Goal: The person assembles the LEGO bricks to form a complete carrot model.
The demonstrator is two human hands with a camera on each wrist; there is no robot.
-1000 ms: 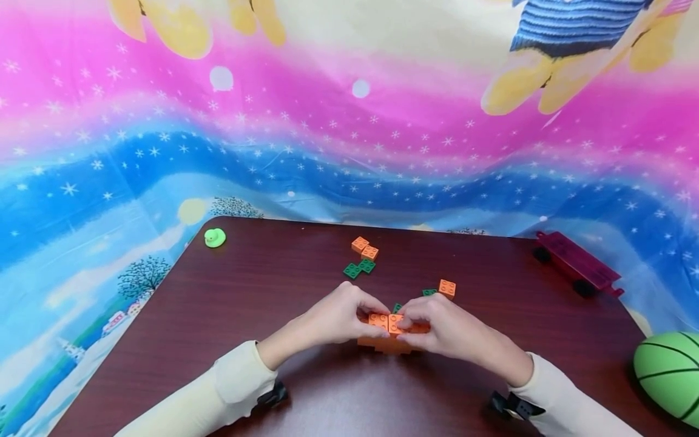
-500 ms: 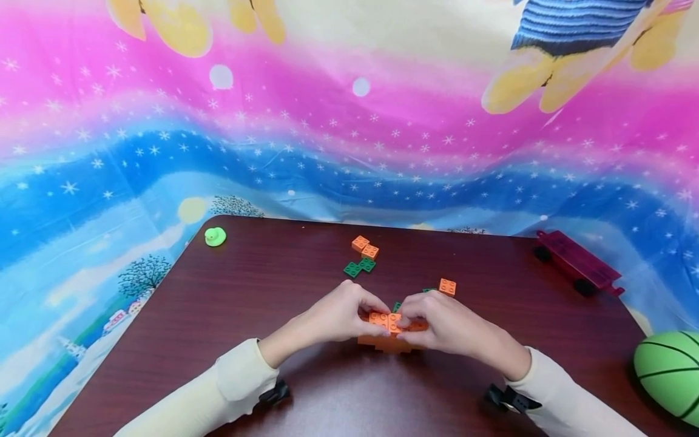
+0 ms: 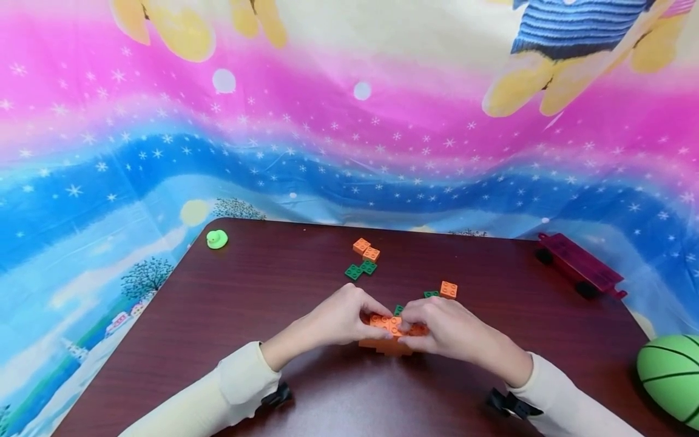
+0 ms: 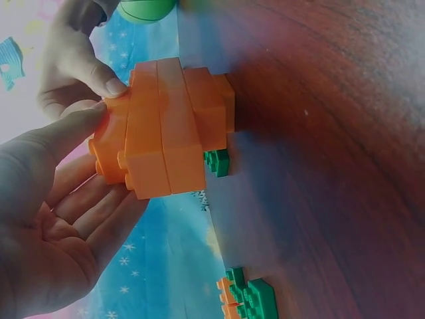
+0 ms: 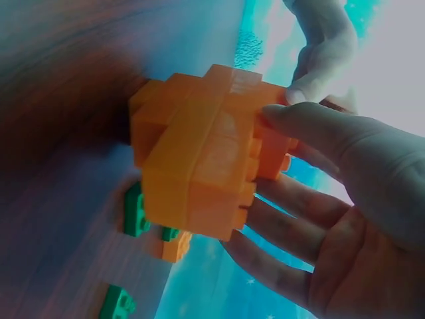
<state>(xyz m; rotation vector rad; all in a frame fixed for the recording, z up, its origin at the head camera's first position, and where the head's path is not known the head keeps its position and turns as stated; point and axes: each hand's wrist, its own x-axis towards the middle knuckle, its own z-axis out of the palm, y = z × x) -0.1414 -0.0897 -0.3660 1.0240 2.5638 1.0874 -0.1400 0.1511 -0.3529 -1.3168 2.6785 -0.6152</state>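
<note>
Near the table's front middle stands a stepped stack of orange toy building bricks (image 3: 386,347), several layers tall and narrower at its foot. Its studs face up. My left hand (image 3: 341,315) pinches the top layer from the left, thumb on the near side. From the right, my right hand (image 3: 450,325) grips the same top layer, its thumb (image 5: 312,126) pressed on the near face. The two thumbs almost meet. In the left wrist view the stacked bricks (image 4: 166,133) show their near and left sides. Fingers hide part of the top row.
Behind the stack lie loose green bricks (image 3: 360,269) and orange bricks (image 3: 366,249). Another orange brick (image 3: 449,289) sits beyond my right hand. A green toy duck (image 3: 216,239), a red skateboard-like toy (image 3: 581,264) and a green ball (image 3: 671,379) are near the table's edges.
The head view has shifted very slightly. Both hands keep their hold at the top of the orange stack, with only tiny finger movement.
</note>
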